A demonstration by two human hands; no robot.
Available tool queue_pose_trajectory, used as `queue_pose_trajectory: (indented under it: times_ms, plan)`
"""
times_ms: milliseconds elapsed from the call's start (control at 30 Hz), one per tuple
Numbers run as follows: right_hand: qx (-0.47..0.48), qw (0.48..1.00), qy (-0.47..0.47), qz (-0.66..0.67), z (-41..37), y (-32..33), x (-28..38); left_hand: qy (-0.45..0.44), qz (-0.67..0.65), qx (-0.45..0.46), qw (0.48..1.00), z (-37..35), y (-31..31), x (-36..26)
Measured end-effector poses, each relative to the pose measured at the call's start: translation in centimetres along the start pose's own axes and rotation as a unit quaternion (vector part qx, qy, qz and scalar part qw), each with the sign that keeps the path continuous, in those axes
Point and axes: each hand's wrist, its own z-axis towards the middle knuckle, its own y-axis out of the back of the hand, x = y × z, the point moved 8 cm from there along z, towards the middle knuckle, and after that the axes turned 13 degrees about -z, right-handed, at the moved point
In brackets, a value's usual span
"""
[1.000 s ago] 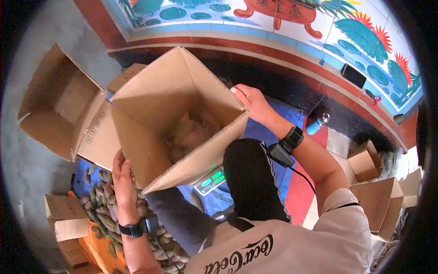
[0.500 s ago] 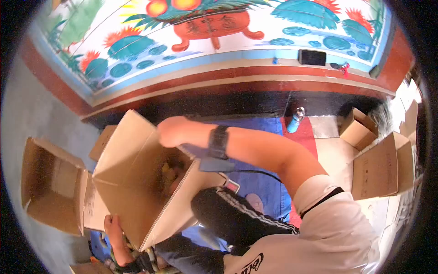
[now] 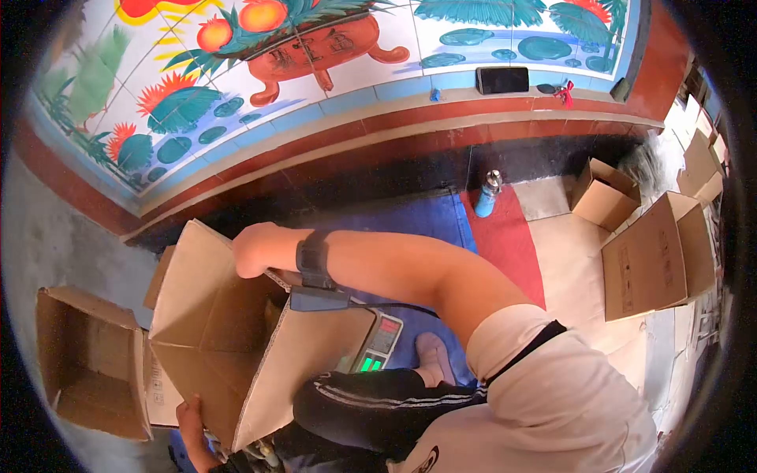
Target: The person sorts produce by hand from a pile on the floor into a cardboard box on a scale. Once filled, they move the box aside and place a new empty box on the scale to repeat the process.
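Observation:
An open cardboard box [image 3: 307, 363] stands in front of me, its flaps up and its inside in shadow, so what it holds is hard to make out. At its far right edge is my right hand [image 3: 256, 250], closed over the rim, with the fingertips hidden. My left hand [image 3: 189, 414] rests against the near left side of the box, fingers bent on the cardboard. Beside the box on the right, a scale [image 3: 380, 339] shows a lit green and red panel. A black band with a small grey device is on my right wrist.
Another open box [image 3: 91, 363] lies at the left. Far right are a small box [image 3: 605, 193] and a larger one [image 3: 646, 264]. A blue bottle [image 3: 488, 194] stands near the wall; a phone [image 3: 502, 80] lies on the ledge. My knee is beside the scale.
The view has shifted, and the box and my right hand appear lower and further left. More of the scale and its lit panel shows. Both hands remain at the box.

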Motion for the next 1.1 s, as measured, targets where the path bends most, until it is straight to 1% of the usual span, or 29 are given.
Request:
queue_pose_trajectory:
  times_ms: [33,67,133,167,200,233,267,333,367,400,467,500,567,600,633,667,700,733,767,800,867,900,967,1000,1067,1100]
  plan:
    - [0.013,1.0,-0.001,-0.009,0.1,-0.2,-0.2,-0.016,-0.025,0.015,0.999,0.2,0.3,0.7]
    - [0.027,0.999,-0.002,-0.019,0.2,-0.3,-0.4,-0.015,-0.023,0.014,1.0,-0.8,0.1,-0.7]
    - [0.042,0.999,-0.004,0.006,-1.0,0.1,-0.8,0.046,-0.046,0.011,0.998,-3.7,-1.8,-4.6]
    - [0.034,0.999,0.001,-0.024,-1.3,0.0,-1.0,0.046,-0.046,0.011,0.998,-4.4,-2.1,-5.4]
    - [0.023,0.998,0.007,-0.056,-1.7,0.2,-1.1,0.024,0.006,0.02,0.999,-5.1,-2.3,-6.4]
    - [-0.011,0.999,0.011,-0.042,-2.7,0.5,-1.4,0.0,0.057,0.027,0.998,-5.5,-2.3,-7.4]
    - [-0.029,0.999,0.007,-0.017,-3.0,0.2,-1.9,-0.005,0.056,0.024,0.998,-5.1,-1.7,-6.3]
    - [0.0,1.0,-0.013,-0.021,-5.0,0.4,-2.6,-0.159,0.103,0.078,0.979,-4.0,-1.8,-4.5]
    - [-0.003,1.0,-0.017,-0.022,-6.0,0.7,-2.9,-0.147,0.067,-0.068,0.985,-5.3,-1.3,-5.6]
    - [-0.017,0.999,-0.024,-0.014,-7.1,1.0,-3.2,-0.148,0.067,-0.064,0.985,-5.1,-1.3,-6.3]
    - [-0.028,0.999,-0.033,-0.006,-9.3,0.7,-3.8,-0.148,0.118,0.021,0.982,-5.0,-2.2,-7.7]
    - [-0.032,0.998,-0.05,0.009,-10.3,0.8,-4.8,-0.147,0.118,0.024,0.982,-5.2,-2.4,-8.8]
    - [-0.045,0.995,-0.083,0.038,-12.4,0.9,-6.8,-0.26,0.209,-0.023,0.943,-6.5,-2.9,-13.1]
    - [-0.054,0.992,-0.098,0.053,-13.5,1.1,-7.6,-0.26,0.211,-0.02,0.942,-6.9,-3.2,-14.3]
    - [-0.074,0.991,-0.102,0.046,-14.6,1.6,-8.2,-0.277,0.201,-0.026,0.939,-7.3,-3.7,-16.0]
    - [-0.072,0.99,-0.107,0.047,-15.4,2.0,-8.9,-0.296,0.19,-0.031,0.936,-7.6,-4.2,-17.6]
    - [-0.101,0.988,-0.109,0.04,-16.3,2.9,-9.6,-0.297,0.192,-0.024,0.935,-7.2,-4.5,-18.8]
    - [-0.13,0.985,-0.111,0.032,-17.2,3.9,-10.3,-0.313,0.208,0.005,0.927,-6.8,-5.1,-19.9]
    - [-0.124,0.984,-0.124,0.014,-17.9,4.6,-11.0,-0.329,0.222,0.033,0.917,-6.6,-5.9,-21.2]
    - [-0.148,0.981,-0.127,0.004,-19.4,5.9,-11.4,-0.331,0.222,0.037,0.916,-7.5,-6.9,-23.1]
    - [-0.143,0.979,-0.141,-0.021,-21.5,7.0,-13.1,-0.267,0.074,0.092,0.956,-9.7,-9.0,-25.9]
    - [-0.143,0.979,-0.144,-0.023,-22.8,7.2,-13.8,-0.268,0.072,0.095,0.956,-9.0,-9.8,-25.6]
    - [-0.162,0.972,-0.166,-0.043,-26.1,8.0,-15.5,-0.333,-0.003,0.077,0.94,-7.2,-11.4,-25.6]
    - [-0.16,0.971,-0.172,-0.044,-27.8,8.1,-16.3,-0.335,-0.006,0.083,0.939,-8.8,-12.8,-27.3]
    - [-0.129,0.966,-0.217,-0.048,-31.5,8.2,-18.2,-0.235,-0.076,0.15,0.957,-11.7,-16.6,-29.3]
    - [-0.128,0.965,-0.223,-0.049,-33.3,8.3,-18.9,-0.236,-0.077,0.156,0.956,-11.9,-17.7,-29.2]
